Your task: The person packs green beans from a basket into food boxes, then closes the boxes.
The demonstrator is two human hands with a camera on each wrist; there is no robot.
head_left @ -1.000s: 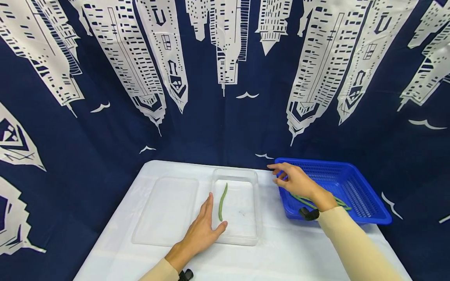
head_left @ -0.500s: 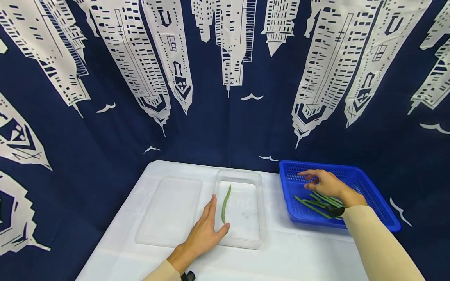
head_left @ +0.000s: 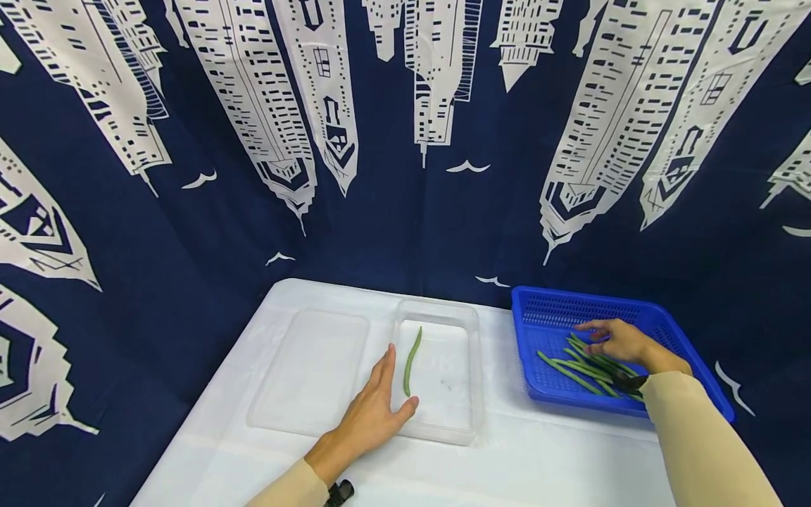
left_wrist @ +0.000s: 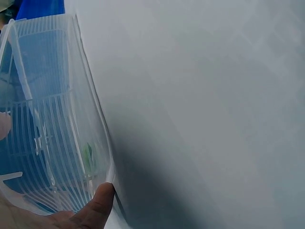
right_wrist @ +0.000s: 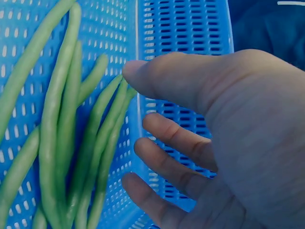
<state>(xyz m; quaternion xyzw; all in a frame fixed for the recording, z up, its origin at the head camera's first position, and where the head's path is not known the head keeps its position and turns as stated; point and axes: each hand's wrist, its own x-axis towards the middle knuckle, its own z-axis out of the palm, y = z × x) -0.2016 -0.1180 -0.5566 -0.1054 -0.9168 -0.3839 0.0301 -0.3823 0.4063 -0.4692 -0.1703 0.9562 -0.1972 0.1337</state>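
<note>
Our loosely spread right hand point(head_left: 624, 343) hides some green beans point(right_wrist: 66, 129) inside the blue basket point(head_left: 538, 331) in the head view; our right wrist view shows them smooth, slender, crossing. Left of the basket, our straight-fingered left hand point(head_left: 370, 415) touches the clear container point(head_left: 443, 414), whose lone bean point(head_left: 410, 362) blurs in the left wrist view.

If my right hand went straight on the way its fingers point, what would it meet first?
Probably the green beans, ahead of the right hand in its wrist view; height is unclear, so it might pass above them.
</note>
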